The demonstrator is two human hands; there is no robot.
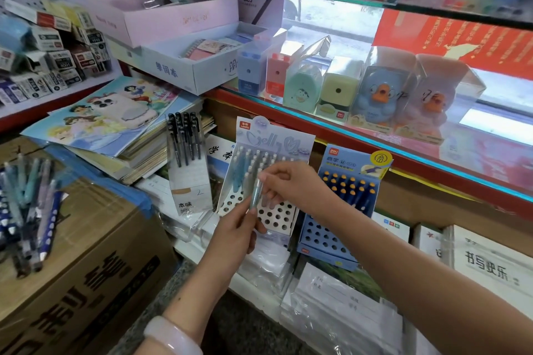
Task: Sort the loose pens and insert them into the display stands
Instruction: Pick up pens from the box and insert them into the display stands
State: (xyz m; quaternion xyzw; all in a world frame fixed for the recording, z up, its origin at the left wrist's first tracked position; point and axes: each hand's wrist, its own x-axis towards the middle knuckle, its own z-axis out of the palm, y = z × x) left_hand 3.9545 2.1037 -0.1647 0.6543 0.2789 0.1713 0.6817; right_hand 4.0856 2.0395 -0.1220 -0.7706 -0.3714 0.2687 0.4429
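A pale blue translucent pen (pixel 256 192) is held upright in front of the lilac "Jelly" display stand (pixel 271 141). My left hand (pixel 238 232) grips its lower end, and my right hand (pixel 291 181) pinches its top. The Jelly stand holds several pastel pens in its upper rows, with open holes (pixel 274 215) below. To its right stands a blue stand (pixel 346 196) with several yellow-capped blue pens. On the left, a white stand (pixel 189 179) holds black pens. Several loose pens (pixel 28 204) lie on a cardboard box (pixel 86 268) at the far left.
A stack of picture books (pixel 109 124) with a phone (pixel 124 111) on top lies behind the box. Boxed pencil sharpeners (pixel 340 89) line the glass shelf above. Wrapped notebook packs (pixel 331 297) sit under the stands. Small boxes (pixel 52 60) crowd the left shelf.
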